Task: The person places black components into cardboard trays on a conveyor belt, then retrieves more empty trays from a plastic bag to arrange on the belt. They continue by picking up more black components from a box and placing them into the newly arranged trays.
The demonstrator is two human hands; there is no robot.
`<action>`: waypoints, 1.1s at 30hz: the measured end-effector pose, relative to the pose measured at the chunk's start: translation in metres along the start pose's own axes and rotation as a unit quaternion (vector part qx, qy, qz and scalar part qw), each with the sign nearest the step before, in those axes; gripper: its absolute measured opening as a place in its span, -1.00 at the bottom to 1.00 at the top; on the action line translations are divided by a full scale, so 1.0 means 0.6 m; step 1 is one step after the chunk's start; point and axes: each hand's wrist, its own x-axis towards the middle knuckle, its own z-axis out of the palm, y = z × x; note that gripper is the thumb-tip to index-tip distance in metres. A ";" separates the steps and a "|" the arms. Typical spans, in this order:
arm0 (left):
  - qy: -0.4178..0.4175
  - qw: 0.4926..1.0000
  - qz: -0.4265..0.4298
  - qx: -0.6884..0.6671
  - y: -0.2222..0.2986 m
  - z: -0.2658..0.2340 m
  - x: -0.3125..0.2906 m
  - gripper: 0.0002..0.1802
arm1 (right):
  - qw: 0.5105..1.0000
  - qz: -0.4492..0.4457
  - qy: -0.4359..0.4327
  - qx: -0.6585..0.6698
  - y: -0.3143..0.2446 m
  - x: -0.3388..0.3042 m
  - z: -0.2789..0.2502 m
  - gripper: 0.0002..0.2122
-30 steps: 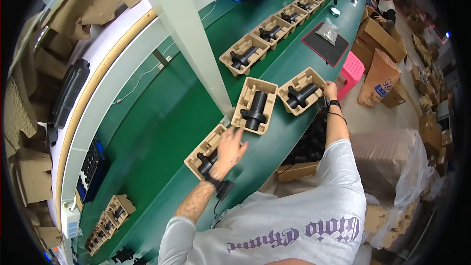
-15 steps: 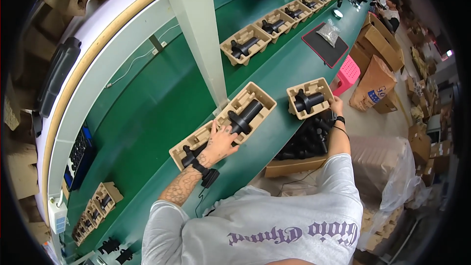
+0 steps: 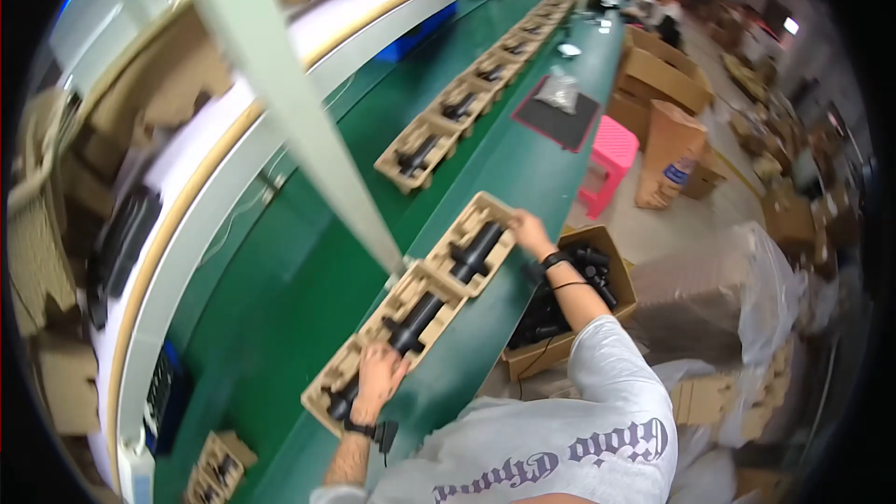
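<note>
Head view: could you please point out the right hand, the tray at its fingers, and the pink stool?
Right hand [image 3: 530, 233]: head view, on the back of the hand.
Tray [image 3: 467, 226]: head view, on its bare inside, near the far end.
Pink stool [image 3: 614, 144]: head view, on the seat.

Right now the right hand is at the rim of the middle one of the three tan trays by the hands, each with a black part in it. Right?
Not the middle one: the head view shows the right hand at the rim of the farthest tray. Each tray does have a black part in it.
</note>
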 end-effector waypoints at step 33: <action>0.107 0.919 -0.355 -0.132 -0.023 0.073 -0.287 -0.41 | 0.974 -0.205 -0.081 -0.056 -0.271 -0.437 0.096 -0.78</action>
